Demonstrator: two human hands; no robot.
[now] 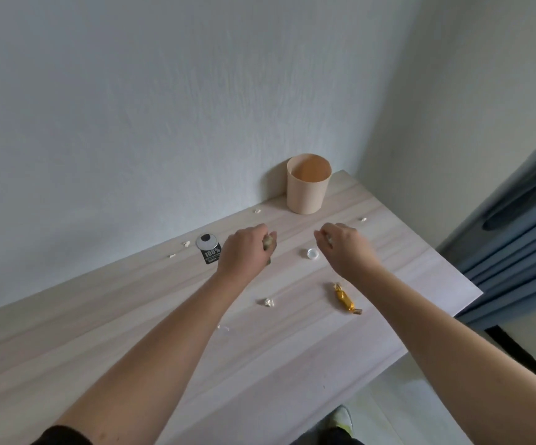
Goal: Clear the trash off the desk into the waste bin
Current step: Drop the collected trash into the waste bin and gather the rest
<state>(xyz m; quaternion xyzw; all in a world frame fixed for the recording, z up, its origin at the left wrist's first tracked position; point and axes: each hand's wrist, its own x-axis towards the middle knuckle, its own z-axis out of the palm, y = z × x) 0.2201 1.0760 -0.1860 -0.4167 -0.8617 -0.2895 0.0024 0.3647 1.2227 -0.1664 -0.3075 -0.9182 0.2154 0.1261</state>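
Observation:
A beige waste bin (307,187) stands at the desk's far edge against the wall. My left hand (244,252) is closed around a greenish-grey wrapper (268,244), hovering over the desk in front of the bin. My right hand (345,247) pinches a small pale scrap, mostly hidden by the fingers. Between the hands lies a white bottle cap (312,253). A gold candy wrapper (345,299) lies below my right wrist. A crumpled white paper bit (268,302) sits nearer me. A black and silver label (208,248) lies left of my left hand.
Small white crumbs are scattered on the wooden desk (131,332): near the wall (256,210), right of the bin (363,219), and left of the label (185,243). Blue curtains (523,239) hang beyond the desk's right edge. A shoe (342,419) shows on the floor.

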